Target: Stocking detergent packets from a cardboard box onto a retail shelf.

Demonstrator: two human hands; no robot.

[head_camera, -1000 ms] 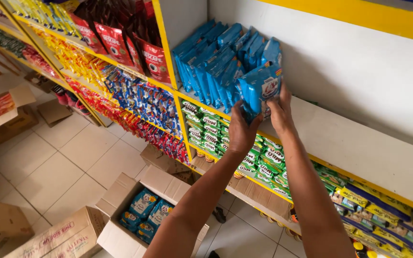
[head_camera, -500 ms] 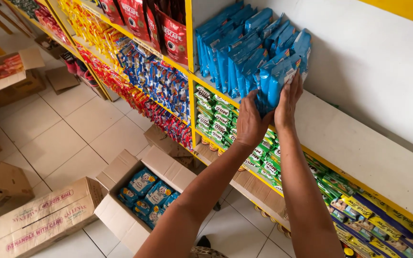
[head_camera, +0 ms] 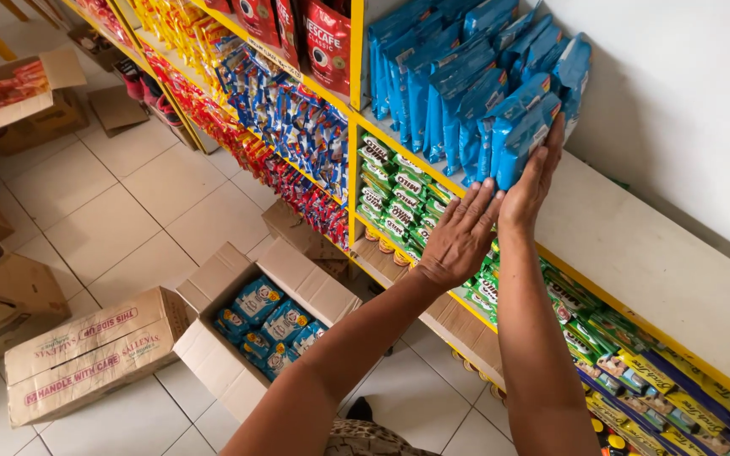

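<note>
Both of my hands are raised to a row of blue snack packets (head_camera: 475,76) standing upright on a white shelf board (head_camera: 644,245) with a yellow front edge. My right hand (head_camera: 534,173) lies flat against the side of the last blue packet (head_camera: 524,131) in the row, fingers straight. Just below and left of it, my left hand (head_camera: 460,235) spreads its fingers at the shelf's yellow edge, under the same packets. Neither hand grips anything.
An open cardboard box (head_camera: 221,355) holding more blue packets (head_camera: 264,325) sits on the tiled floor beneath my arms. A closed carton (head_camera: 86,355) lies left of it, other boxes (head_camera: 19,93) further left. Lower shelves carry green packets (head_camera: 394,194); red pouches (head_camera: 323,38) hang left.
The blue packet my right hand carried now stands at the end of the row. Both hands have flattened against the row, and the view has shifted closer to the shelf.
</note>
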